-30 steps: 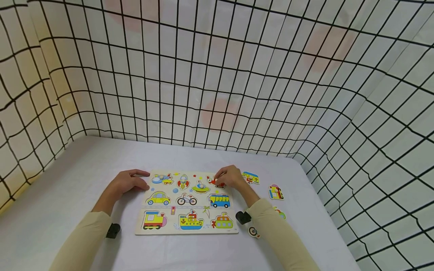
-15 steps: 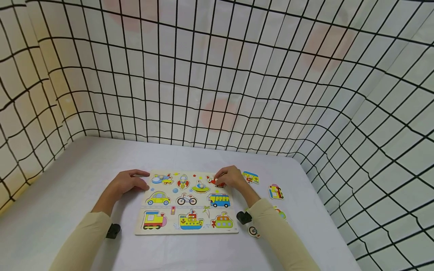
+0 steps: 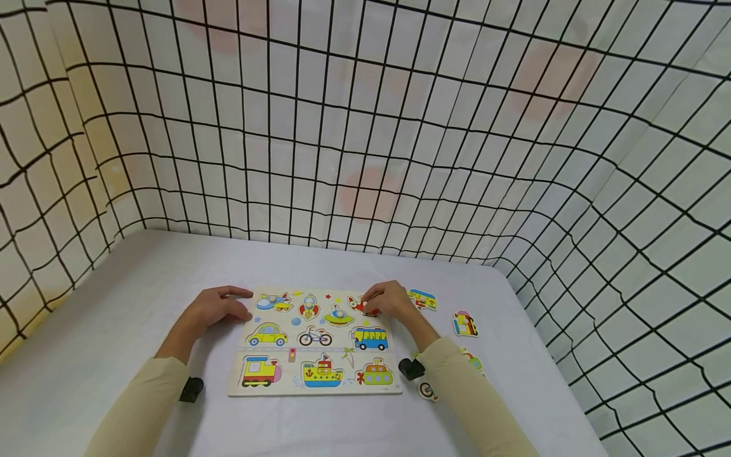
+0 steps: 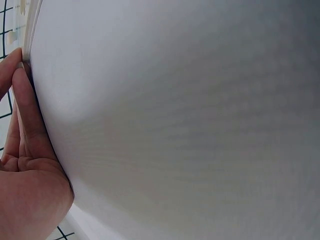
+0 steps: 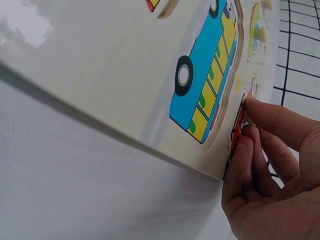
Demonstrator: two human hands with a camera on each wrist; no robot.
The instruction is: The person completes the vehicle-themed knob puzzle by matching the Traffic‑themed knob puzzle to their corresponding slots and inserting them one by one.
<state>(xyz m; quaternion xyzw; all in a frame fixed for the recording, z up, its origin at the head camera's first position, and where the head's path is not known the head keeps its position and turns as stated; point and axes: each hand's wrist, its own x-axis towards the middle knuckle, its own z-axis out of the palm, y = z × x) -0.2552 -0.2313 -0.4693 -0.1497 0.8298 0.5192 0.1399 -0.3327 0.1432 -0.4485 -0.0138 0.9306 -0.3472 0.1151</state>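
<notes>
A wooden puzzle board (image 3: 288,382) printed with vehicles lies flat on the white table. At its top right corner my right hand (image 3: 390,299) pinches a red helicopter piece (image 3: 356,305) between thumb and fingers; the right wrist view shows the helicopter (image 5: 238,127) lying against the board, partly hidden by the fingers. Beside it is the blue and yellow bus picture (image 5: 204,80). My left hand (image 3: 211,307) rests at the board's upper left edge, with fingers extended and touching it. A flying saucer (image 3: 339,315) with a small knob sits left of the helicopter.
Loose pieces lie right of the board: a bus (image 3: 424,299), a train (image 3: 465,324), a bicycle (image 3: 426,390) and a green piece (image 3: 473,360) partly under the right sleeve. Black wire grid (image 3: 320,158) walls surround the table at the back and sides.
</notes>
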